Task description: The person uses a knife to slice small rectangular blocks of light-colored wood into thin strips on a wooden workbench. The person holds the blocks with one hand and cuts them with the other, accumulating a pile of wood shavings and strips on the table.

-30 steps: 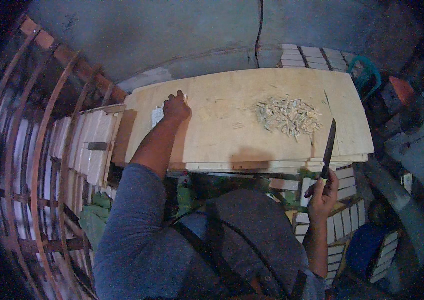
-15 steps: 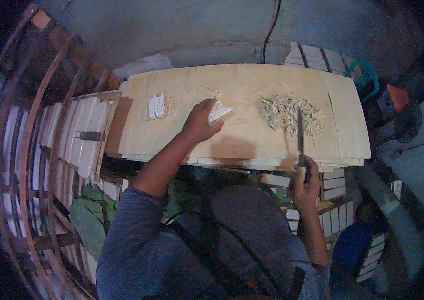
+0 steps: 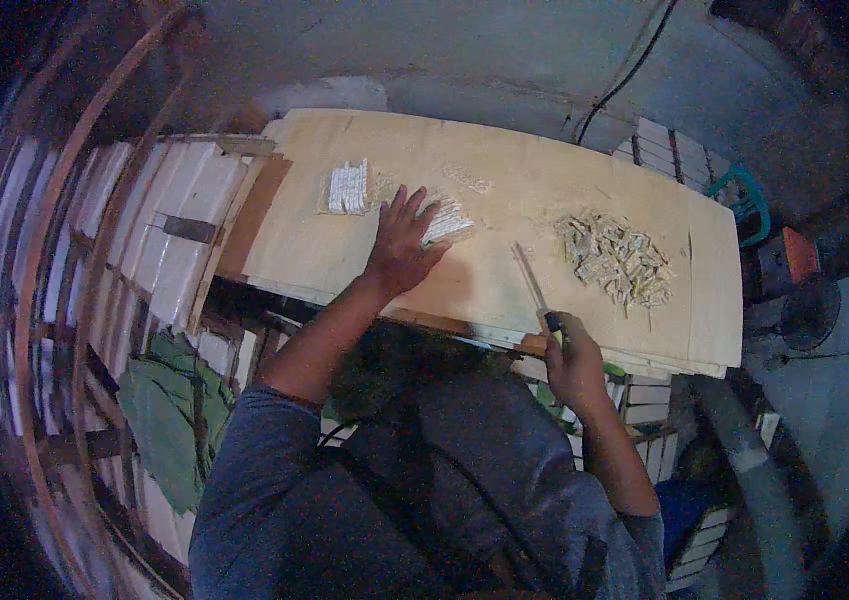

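My left hand rests with spread fingers on the pale plywood board, against a bundle of short white sticks; whether it touches the bundle is hard to tell. Just left of it lies another such bundle. My right hand is closed round the dark handle of a long knife, whose blade points up and to the left over the board. Right of the knife is a loose heap of short pale pieces. A thin scatter of small bits lies behind my left hand.
Pale stacked boxes and wooden slats stand at the left, above green sheets. A teal chair, an orange object and a dark fan-like object are at the right. A black cable hangs on the back wall.
My left hand has moved right from the left bundle to the middle one and its fingers have spread. The knife's tip has swung left, away from over the heap. The view has shifted too.
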Demonstrator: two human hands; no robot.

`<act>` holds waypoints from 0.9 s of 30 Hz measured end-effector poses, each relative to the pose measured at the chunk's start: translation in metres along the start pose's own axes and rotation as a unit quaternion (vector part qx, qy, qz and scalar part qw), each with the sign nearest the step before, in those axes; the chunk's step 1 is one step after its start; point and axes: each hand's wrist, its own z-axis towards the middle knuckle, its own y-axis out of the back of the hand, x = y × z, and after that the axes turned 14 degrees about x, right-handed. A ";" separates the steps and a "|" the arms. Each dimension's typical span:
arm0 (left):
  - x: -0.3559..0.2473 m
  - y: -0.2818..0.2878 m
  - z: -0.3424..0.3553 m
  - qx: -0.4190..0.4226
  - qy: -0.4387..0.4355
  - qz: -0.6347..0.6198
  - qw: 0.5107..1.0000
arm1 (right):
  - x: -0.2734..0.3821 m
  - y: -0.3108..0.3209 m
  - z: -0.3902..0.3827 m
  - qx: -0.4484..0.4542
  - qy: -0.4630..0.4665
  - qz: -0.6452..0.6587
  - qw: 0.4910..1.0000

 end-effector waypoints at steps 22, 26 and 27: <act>-0.072 -0.040 -0.003 -0.033 -0.039 -0.191 0.980 | 0.012 0.003 0.026 -0.009 -0.059 0.023 0.998; -0.085 -0.063 -0.002 -0.014 -0.110 -0.211 0.971 | 0.002 -0.003 0.003 -0.007 -0.055 0.022 0.998; -0.087 -0.064 0.000 -0.021 -0.116 -0.198 0.973 | 0.001 -0.009 0.001 -0.002 -0.045 0.014 0.999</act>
